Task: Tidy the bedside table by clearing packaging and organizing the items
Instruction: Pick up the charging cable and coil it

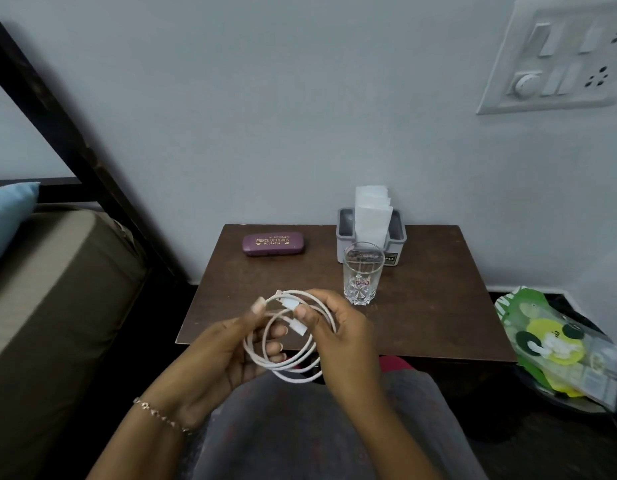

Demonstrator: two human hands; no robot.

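Each grip, left hand (227,351) and right hand (345,337), pinches the smooth white coiled cable (297,328).

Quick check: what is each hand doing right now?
Left hand: holds the coiled white cable, fingers through its loops.
Right hand: pinches the same cable near a plug.

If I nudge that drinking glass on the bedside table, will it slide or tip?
The glass looks thick-based, so it probably slides rather than tips. It narrows toward the base, so a high push might topple it.
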